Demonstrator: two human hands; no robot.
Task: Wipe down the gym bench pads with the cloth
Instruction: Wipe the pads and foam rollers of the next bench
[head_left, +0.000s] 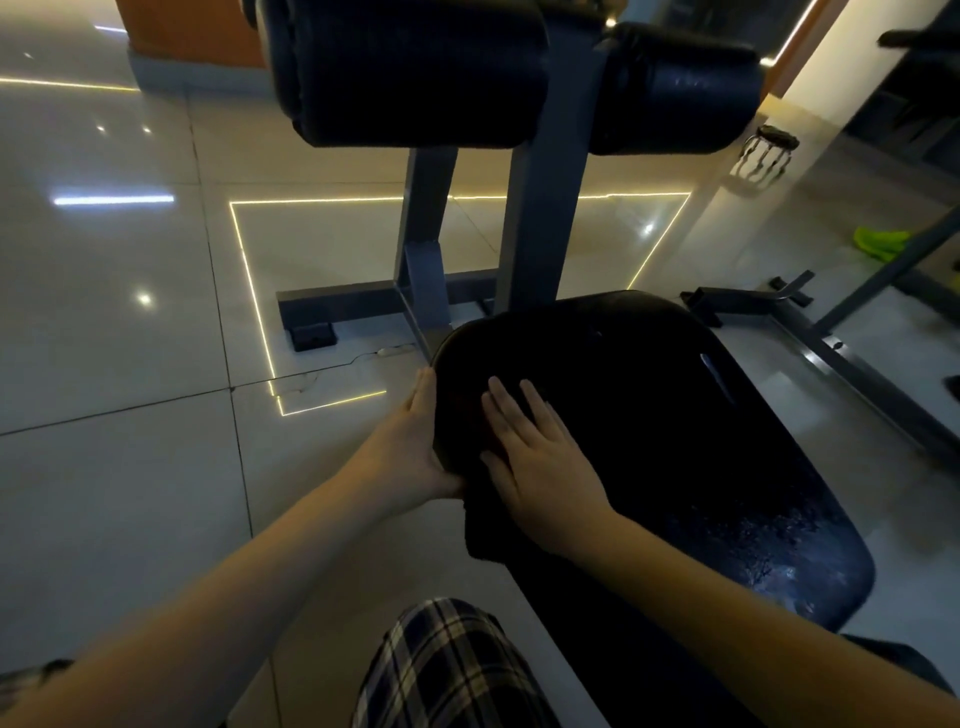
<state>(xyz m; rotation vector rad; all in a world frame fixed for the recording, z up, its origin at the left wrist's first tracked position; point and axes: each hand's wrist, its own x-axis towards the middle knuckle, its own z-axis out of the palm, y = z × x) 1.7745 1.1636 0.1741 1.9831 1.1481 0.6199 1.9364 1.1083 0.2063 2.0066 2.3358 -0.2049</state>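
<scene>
The black seat pad (675, 426) of the gym bench fills the lower right of the head view. A dark cloth (485, 530) lies over its left edge and hangs down a little. My right hand (535, 462) lies flat on the cloth with straight fingers, pressing it onto the pad. My left hand (415, 441) rests against the pad's left side edge, fingers straight, thumb tucked under the rim near the cloth. Above, two black roller pads (415, 73) (680, 88) sit on the grey frame.
The grey steel frame (540, 208) rises in front of the seat, with a base bar (363, 306) on the glossy tiled floor. Another machine's frame (831, 343) stands at the right. A green cloth (880, 244) lies on the floor far right. My plaid-clad knee (447, 670) is below.
</scene>
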